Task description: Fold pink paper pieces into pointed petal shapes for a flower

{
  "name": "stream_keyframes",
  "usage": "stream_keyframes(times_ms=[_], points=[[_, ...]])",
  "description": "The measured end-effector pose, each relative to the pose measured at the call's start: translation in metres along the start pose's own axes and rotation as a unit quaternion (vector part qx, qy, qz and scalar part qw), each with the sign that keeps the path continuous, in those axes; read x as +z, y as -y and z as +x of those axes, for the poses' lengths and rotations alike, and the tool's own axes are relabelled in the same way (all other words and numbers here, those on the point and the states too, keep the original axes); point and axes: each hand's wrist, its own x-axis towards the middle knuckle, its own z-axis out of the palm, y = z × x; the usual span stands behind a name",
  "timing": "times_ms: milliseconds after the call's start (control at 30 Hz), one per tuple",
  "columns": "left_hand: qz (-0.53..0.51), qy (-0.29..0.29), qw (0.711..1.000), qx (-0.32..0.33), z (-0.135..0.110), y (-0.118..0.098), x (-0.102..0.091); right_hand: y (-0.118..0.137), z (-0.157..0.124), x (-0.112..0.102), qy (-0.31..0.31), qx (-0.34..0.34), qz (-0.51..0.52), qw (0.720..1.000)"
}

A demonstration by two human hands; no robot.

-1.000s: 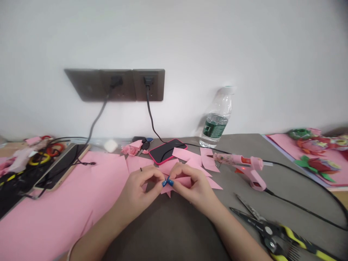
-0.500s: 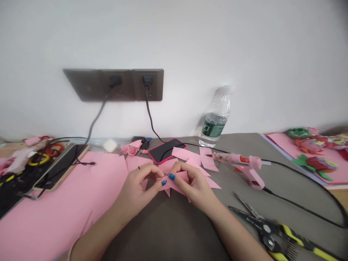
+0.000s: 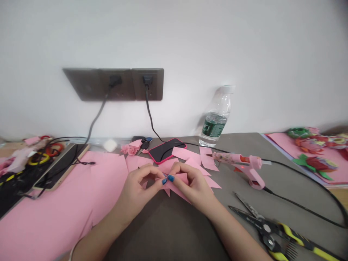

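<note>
Well, across the grey desk (image 3: 163,232), a large pink paper sheet (image 3: 62,206) spreads left and a pink hot glue gun (image 3: 239,159) lies right. Between them, just in front of loose pink paper cut-outs (image 3: 208,159), the left hand (image 3: 140,185) and right hand (image 3: 190,186) both curl inward, pinching a small pink paper piece (image 3: 182,178) between their fingers, close together.

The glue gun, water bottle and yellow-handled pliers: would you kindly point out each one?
pink glue gun (image 3: 233,157), head view, on its barrel
plastic water bottle (image 3: 214,125), head view, on its green label
yellow-handled pliers (image 3: 266,228), head view, on the pivot
</note>
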Motion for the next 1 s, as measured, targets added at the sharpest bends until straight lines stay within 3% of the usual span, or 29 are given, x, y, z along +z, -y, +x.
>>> stream_keyframes(times_ms=[333, 567, 767, 1000], points=[[0.093, -0.028, 0.994, 0.050, -0.002, -0.003, -0.001, 0.003, -0.001, 0.001, -0.010, -0.033, -0.013, 0.999], [-0.017, -0.028, 0.999, -0.013, 0.000, -0.006, -0.001, 0.003, 0.000, 0.000, -0.020, -0.030, 0.001, 0.999], [-0.029, -0.056, 0.998, 0.019, 0.007, -0.004, -0.008, -0.003, 0.002, -0.004, -0.048, -0.005, 0.004, 0.999], [0.037, -0.017, 0.999, 0.012, 0.007, 0.001, -0.005, -0.006, 0.005, -0.004, 0.000, -0.008, -0.004, 1.000]])
